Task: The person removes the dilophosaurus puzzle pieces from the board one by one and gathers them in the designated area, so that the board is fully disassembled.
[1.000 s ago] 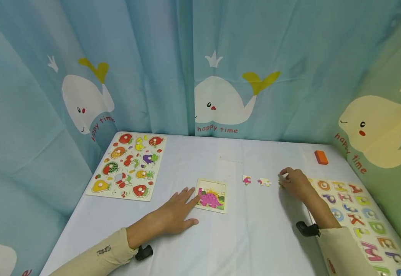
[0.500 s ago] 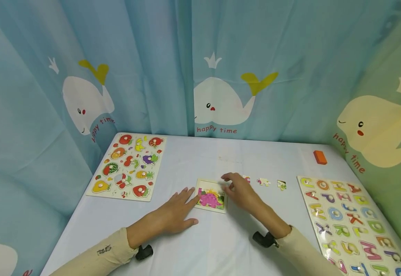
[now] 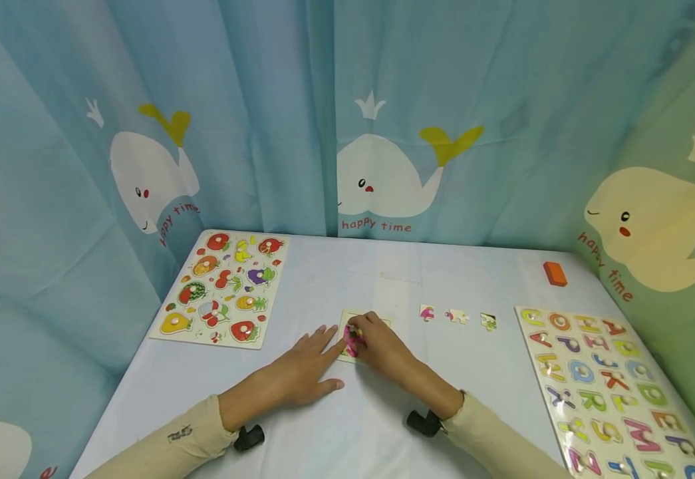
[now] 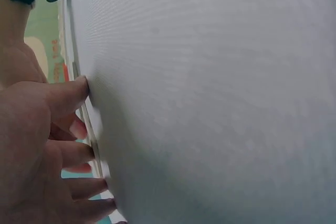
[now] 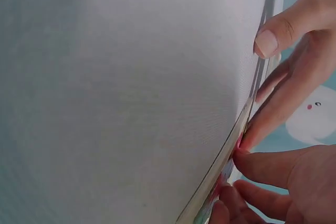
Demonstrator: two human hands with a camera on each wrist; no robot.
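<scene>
The small dinosaur jigsaw tray (image 3: 347,361) lies flat near the table's middle, partly covered by my right hand. My left hand (image 3: 299,369) rests on the cloth with fingers spread, its index fingertip touching the tray's left side. Curled over the tray, my right hand (image 3: 388,352) pinches a jigsaw piece (image 3: 354,330) with pink and dark green on it; whether the piece is clear of the tray is hard to tell. In the right wrist view, thumb and fingers meet at the tray (image 5: 210,182). Three loose jigsaw pieces sit in a row to the right, the middle one (image 3: 457,316) mostly white.
A fruit peg board (image 3: 263,293) lies at the left, and an alphabet peg board (image 3: 610,392) at the right. An orange block (image 3: 555,273) sits near the far right corner. Whale-print curtains (image 3: 275,133) stand around the table.
My right hand has left the rightmost loose piece, which now lies uncovered, and moved left onto the tray, where its fingers have closed on a piece. My left hand has stayed still.
</scene>
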